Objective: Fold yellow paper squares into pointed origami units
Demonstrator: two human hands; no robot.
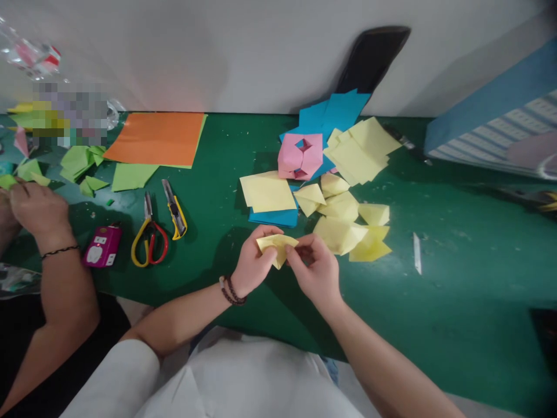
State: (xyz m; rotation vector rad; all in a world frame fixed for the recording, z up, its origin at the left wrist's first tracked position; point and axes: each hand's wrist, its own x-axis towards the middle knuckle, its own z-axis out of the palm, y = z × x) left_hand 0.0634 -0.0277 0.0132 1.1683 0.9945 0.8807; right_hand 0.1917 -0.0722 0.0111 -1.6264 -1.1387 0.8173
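Paper [281,245], pinched by my left hand [255,261] and right hand [317,270], could tear if tugged; pieces [339,233] beside my right hand could scatter if nudged.

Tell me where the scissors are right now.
In the head view, the scissors lie left of centre on the green table, between the magenta device and the yellow cutter.
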